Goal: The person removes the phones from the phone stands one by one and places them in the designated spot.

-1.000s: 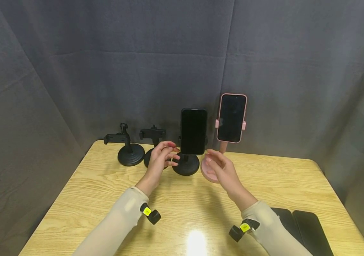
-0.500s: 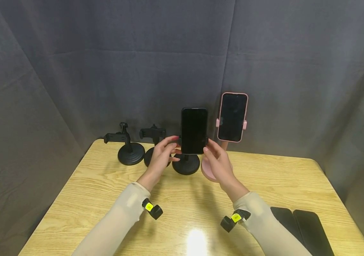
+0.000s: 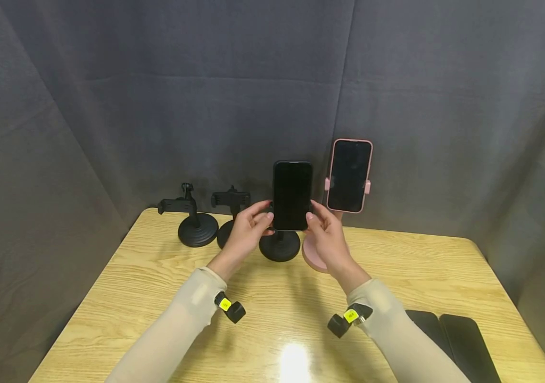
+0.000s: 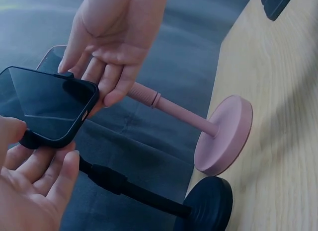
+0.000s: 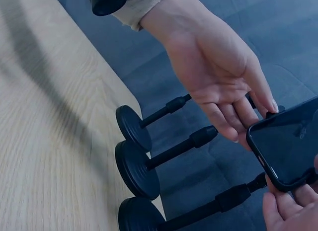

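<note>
A black phone point(image 3: 292, 196) stands upright in the clamp of a black phone stand point(image 3: 279, 246). On its left edge, near the clamp arm, my left hand point(image 3: 245, 234) has its thumb at the front and fingers behind. My right hand point(image 3: 328, 239) grips the right edge the same way. In the left wrist view, the right thumb lies against the clamp lip point(image 4: 64, 75) beside the phone's edge. The right wrist view shows the phone point(image 5: 290, 144) between both hands. The back of the clamp is hidden.
Right of it, a pink phone stand point(image 3: 313, 254) holds a pink-cased phone point(image 3: 349, 175). Two black phone stands, one at far left point(image 3: 198, 230) and one nearer point(image 3: 231, 200), hold no phone. Flat black objects point(image 3: 466, 340) lie at the table's front right. A grey curtain point(image 3: 196, 106) hangs behind.
Both hands have moved in from either side of the black phone and now grip its edges at the clamp. The phone and the stands have stayed in place.
</note>
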`<state>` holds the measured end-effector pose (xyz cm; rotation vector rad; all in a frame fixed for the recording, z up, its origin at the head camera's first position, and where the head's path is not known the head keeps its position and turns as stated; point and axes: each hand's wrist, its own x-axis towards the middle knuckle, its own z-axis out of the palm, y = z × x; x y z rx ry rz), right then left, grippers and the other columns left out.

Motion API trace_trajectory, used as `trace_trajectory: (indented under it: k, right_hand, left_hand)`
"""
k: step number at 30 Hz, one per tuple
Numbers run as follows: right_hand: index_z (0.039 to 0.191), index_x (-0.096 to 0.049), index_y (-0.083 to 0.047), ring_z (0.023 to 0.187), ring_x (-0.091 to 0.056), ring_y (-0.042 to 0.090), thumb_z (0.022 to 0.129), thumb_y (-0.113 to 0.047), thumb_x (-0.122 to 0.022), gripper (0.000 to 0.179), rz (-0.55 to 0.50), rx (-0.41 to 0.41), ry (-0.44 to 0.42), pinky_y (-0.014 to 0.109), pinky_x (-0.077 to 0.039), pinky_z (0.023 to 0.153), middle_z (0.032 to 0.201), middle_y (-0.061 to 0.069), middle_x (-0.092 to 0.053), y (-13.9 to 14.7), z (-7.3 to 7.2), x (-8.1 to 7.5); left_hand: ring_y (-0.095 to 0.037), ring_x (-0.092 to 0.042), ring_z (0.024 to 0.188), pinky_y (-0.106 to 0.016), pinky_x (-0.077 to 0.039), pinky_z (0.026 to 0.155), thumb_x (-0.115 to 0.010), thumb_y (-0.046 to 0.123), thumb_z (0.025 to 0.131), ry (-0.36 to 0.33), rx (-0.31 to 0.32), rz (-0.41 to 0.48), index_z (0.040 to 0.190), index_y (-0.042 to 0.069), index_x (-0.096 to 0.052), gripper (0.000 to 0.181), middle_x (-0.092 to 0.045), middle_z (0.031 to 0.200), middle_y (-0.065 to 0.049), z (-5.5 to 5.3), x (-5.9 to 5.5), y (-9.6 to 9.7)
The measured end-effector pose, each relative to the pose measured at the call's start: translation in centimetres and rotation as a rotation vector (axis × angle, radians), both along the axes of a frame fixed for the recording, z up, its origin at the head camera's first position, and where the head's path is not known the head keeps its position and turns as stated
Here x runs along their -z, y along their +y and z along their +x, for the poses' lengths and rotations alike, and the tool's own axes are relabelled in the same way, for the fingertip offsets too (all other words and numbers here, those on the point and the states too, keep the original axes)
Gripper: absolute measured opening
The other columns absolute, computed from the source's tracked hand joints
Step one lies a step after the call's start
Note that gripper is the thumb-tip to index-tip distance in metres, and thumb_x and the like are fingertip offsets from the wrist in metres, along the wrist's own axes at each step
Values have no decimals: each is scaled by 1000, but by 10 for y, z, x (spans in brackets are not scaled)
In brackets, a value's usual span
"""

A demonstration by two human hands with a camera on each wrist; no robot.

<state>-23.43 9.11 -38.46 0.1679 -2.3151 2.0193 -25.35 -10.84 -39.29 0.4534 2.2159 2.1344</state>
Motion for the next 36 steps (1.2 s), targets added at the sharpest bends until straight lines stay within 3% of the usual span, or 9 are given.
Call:
trace_trajectory:
  k: [3, 5, 10, 12, 15, 20, 27, 30, 36]
  right_hand:
    - [154, -38, -3, 121, -62, 20, 109, -13, -43, 46, -10, -3, 2, 39, -52, 108, 137, 25, -58, 1, -3, 1]
    - [153, -40, -3, 109, -65, 10, 109, -13, -44, 45, -9, -5, 8, 32, -54, 104, 129, 25, -63, 2, -4, 2]
    - [152, -40, -4, 87, -63, 1, 109, -14, -45, 44, 21, -31, 24, 12, -52, 87, 102, 9, -69, 5, -4, 3]
    - [152, -39, -4, 84, -61, 2, 109, -15, -45, 45, 43, -49, 35, 12, -50, 85, 93, 1, -64, 6, -4, 4]
    - [153, -38, -2, 83, -60, 7, 109, -15, -46, 47, 77, -70, 57, 16, -51, 87, 87, -2, -60, 7, -3, 4]
    - [154, -36, -1, 87, -60, 12, 109, -15, -47, 49, 122, -84, 79, 18, -51, 89, 92, 7, -62, 9, -1, 4]
    - [154, -35, 0, 92, -60, 12, 109, -15, -47, 50, 144, -108, 92, 13, -48, 88, 108, 24, -63, 10, 3, 4]
    - [154, -34, 2, 89, -59, 5, 108, -14, -47, 50, 128, -107, 92, 13, -49, 87, 106, 21, -64, 10, 5, 3]
    - [152, -36, 5, 82, -55, 1, 107, -10, -49, 50, 68, -96, 107, 12, -48, 78, 90, 1, -59, 8, 12, 0]
  left_hand:
    - [-3, -58, 88, -26, -60, 86, -47, 6, 107, 34, 23, -32, 152, -3, -38, 46, -66, 106, -17, -1, -1, 0]
    - [-5, -58, 89, -31, -60, 89, -45, 6, 108, 54, 43, -57, 152, -4, -37, 46, -65, 105, -18, -2, -1, 0]
    - [-27, -63, 118, -39, -60, 95, -42, 6, 109, 92, 76, -90, 153, -6, -34, 46, -59, 139, -28, -2, 0, -2]
    - [-35, -58, 129, -40, -60, 95, -43, 6, 108, 100, 77, -91, 153, -6, -33, 48, -51, 148, -27, -1, 1, -3]
    - [-40, -55, 131, -36, -60, 93, -45, 7, 108, 114, 69, -87, 154, -6, -32, 49, -45, 155, -24, 0, 3, -5]
    - [-39, -59, 122, -30, -61, 89, -47, 8, 108, 145, 59, -81, 153, -5, -35, 48, -40, 158, -20, 2, 4, -5]
    - [-42, -58, 126, -30, -62, 86, -48, 6, 107, 156, 40, -69, 151, -8, -37, 48, -40, 158, -22, 6, 6, -5]
    - [-40, -58, 125, -30, -62, 84, -48, 6, 107, 155, 35, -66, 151, -9, -36, 48, -39, 159, -22, 9, 4, -6]
    - [-22, -64, 106, -28, -63, 81, -49, 5, 106, 153, 28, -50, 150, -9, -38, 48, -42, 156, -23, 17, -3, -7]
